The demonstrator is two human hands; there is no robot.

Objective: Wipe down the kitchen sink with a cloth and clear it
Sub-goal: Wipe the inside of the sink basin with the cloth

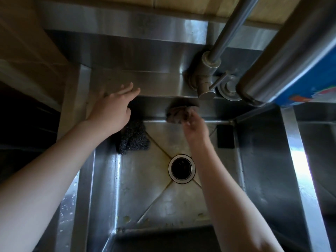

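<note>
A stainless steel sink (109, 188) fills the middle of the head view, with a round drain (181, 168) in its stained floor. My right hand (195, 127) is shut on a bunched brownish cloth (179, 113), which presses against the sink's back wall below the tap. My left hand (113, 108) rests flat and open on the sink's back ledge, fingers spread. Just under that hand, a dark steel wool scrubber (133, 139) lies in the basin's back left corner.
The tap base (203, 77) and its spout pipe (229, 31) rise at the back right. A flat black rectangular object (225, 136) lies by the right wall. A blue printed package (309, 80) stands at the right, beyond a divider to a second basin (320, 157).
</note>
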